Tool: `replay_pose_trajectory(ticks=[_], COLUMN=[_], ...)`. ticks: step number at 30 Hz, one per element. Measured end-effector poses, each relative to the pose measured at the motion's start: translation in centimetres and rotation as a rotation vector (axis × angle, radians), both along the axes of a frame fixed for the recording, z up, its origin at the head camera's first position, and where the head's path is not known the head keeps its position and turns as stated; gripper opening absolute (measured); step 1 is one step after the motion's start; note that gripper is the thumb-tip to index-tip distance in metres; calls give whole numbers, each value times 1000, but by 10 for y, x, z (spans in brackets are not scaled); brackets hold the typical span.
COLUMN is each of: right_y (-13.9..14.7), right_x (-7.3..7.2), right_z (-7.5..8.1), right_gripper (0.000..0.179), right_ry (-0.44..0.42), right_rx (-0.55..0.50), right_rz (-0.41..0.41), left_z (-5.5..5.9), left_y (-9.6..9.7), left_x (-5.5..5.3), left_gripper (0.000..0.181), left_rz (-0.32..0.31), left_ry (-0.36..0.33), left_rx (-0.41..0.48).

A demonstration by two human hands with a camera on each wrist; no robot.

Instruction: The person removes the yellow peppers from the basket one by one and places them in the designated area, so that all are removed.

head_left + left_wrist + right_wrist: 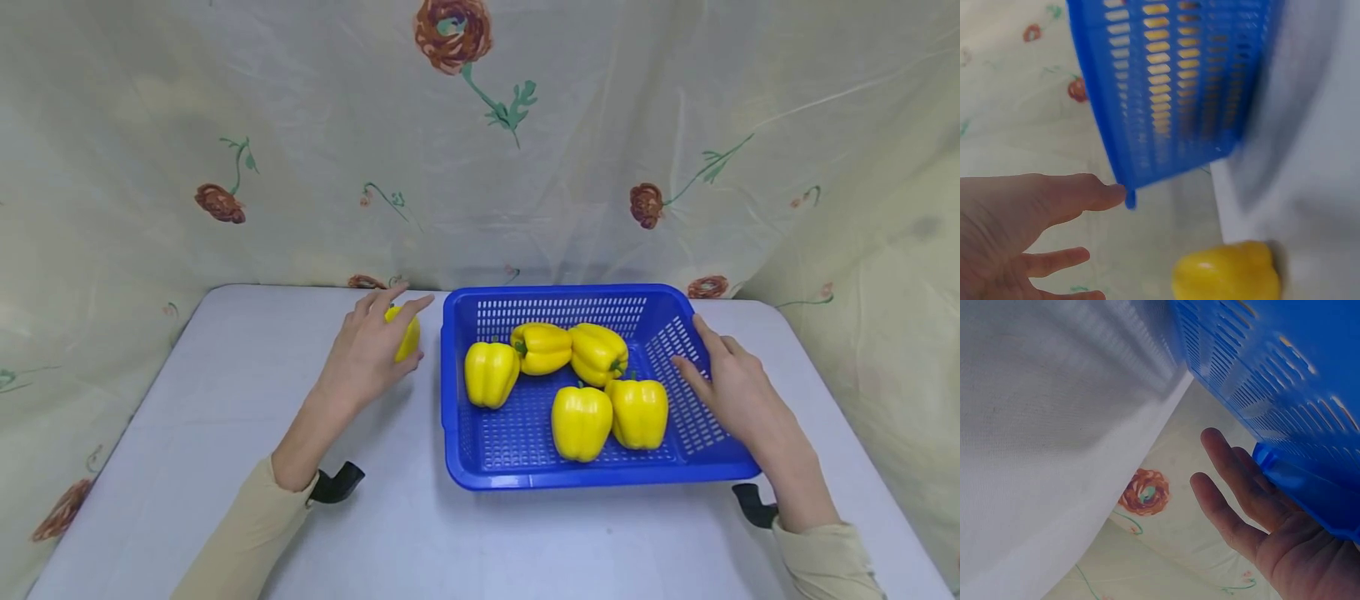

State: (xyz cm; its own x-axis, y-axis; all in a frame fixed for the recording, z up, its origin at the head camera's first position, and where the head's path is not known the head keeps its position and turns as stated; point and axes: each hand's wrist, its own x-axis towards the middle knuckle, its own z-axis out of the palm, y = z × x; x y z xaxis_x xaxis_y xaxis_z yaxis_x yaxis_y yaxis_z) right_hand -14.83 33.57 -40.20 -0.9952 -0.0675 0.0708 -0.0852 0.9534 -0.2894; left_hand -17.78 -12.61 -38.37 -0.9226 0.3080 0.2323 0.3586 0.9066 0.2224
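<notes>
A blue plastic basket (pixel 491 482) stands on the table with several yellow bell peppers (pixel 581 423) inside. Left of it, one more yellow bell pepper (pixel 408 335) sits on the table, partly hidden by my left hand (pixel 367 350). That hand is over the pepper with spread fingers; the left wrist view shows a gap between the hand (pixel 1029 219) and the pepper (pixel 1229 275). At the basket's right rim is my right hand (pixel 738 387), thumb over the inner side. In the right wrist view its fingers (pixel 1235 481) extend loosely outside the basket wall, not curled round it.
A white cloth covers the table (pixel 247 400). Behind and at both sides hangs a pale curtain (pixel 315 150) with a flower pattern. Black wrist mounts (pixel 339 483) show below both hands.
</notes>
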Motion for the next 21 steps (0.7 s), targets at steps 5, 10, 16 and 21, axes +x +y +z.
replay_pose_trajectory(ticks=[5, 10, 16, 21], right_y=[0, 0, 0, 1], right_x=[0, 1, 1, 0], right_z=[0, 0, 0, 1], right_gripper=[79, 79, 79, 79], right_ry=[2, 5, -8, -4], right_rx=[-1, -3, -4, -4], right_rz=[0, -3, -7, 0], left_z=[16, 21, 19, 14], left_y=[15, 32, 51, 68], left_x=[10, 18, 19, 15], left_gripper=[65, 61, 61, 63], left_rz=[-63, -172, -275, -297], left_ry=[60, 76, 2, -97], left_rx=[-7, 2, 28, -7])
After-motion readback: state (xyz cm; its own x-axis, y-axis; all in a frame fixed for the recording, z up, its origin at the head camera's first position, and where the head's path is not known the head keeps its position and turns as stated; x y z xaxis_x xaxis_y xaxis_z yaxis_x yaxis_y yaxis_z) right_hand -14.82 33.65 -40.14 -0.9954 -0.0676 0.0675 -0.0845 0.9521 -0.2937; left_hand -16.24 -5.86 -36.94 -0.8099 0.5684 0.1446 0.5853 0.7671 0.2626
